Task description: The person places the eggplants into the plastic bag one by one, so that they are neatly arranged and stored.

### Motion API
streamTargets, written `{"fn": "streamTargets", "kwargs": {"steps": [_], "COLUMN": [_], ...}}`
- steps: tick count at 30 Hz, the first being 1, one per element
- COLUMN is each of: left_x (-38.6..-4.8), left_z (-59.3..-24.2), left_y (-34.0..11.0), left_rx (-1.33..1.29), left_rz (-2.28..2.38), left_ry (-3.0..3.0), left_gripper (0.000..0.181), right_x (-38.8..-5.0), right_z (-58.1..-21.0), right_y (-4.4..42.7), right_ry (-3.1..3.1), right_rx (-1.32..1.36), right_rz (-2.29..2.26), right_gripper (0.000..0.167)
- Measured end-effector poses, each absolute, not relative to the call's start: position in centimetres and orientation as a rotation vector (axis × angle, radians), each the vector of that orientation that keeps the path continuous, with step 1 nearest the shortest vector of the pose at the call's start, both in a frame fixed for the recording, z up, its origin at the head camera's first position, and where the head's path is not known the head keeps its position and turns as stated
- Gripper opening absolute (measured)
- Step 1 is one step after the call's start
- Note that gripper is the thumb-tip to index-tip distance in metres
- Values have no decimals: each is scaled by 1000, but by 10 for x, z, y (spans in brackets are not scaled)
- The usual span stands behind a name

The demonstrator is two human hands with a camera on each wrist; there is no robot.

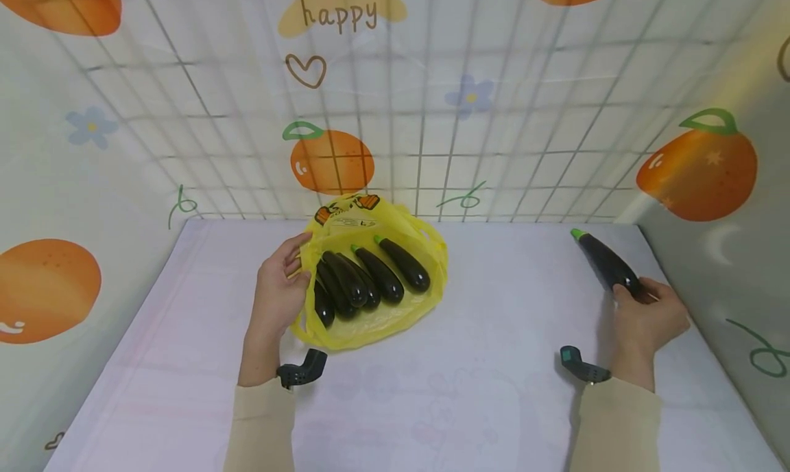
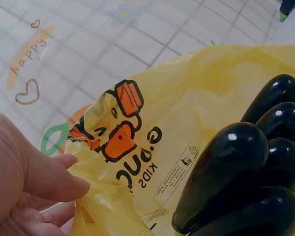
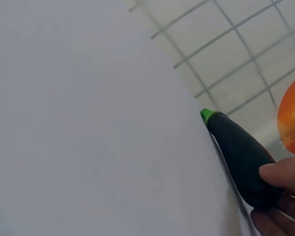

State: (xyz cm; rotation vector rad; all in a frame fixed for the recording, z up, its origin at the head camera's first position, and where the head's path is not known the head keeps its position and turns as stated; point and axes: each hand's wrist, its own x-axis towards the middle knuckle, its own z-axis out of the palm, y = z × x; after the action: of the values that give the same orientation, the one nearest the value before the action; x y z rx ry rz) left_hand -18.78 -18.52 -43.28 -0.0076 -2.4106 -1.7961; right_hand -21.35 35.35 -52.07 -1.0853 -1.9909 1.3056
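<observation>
A yellow plastic bag point(image 1: 382, 328) with a printed duck lies spread on the table, its mouth facing up and forward. Inside lie several dark eggplants point(image 1: 382, 276), glossy, some with green stem ends showing. At the bag's left edge my left hand point(image 1: 282, 283) pinches the plastic between thumb and fingers; the left wrist view shows the thumb pressing the yellow film point(image 2: 108, 206). Far to the right, my right hand point(image 1: 651, 314) grips a single eggplant point(image 1: 607, 259) by its rounded end. Its green tip points away from me, toward the back wall.
Behind the table stands a white grid panel point(image 1: 512, 149) covered by a sheet printed with oranges and the word happy. Similar printed sheets point(image 1: 728, 266) line both sides. The white tabletop point(image 1: 469, 390) spreads between and in front of my hands.
</observation>
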Motion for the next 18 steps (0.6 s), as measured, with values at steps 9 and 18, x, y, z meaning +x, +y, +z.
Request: {"fn": "streamTargets", "kwargs": {"steps": [9, 18], "left_x": [-188, -188], "left_z": [-433, -432], "left_y": [-185, -186], "left_rx": [10, -2], "left_rz": [-1780, -1814], "left_ry": [-2419, -2390], "left_gripper": [65, 65], "right_x": [-214, -215], "right_z": [-509, -481], "right_y": [347, 326], "right_ry": [-1922, -1816], "right_rx": [-1073, -905], "right_rz": [1346, 1334], "right_gripper": [46, 42]}}
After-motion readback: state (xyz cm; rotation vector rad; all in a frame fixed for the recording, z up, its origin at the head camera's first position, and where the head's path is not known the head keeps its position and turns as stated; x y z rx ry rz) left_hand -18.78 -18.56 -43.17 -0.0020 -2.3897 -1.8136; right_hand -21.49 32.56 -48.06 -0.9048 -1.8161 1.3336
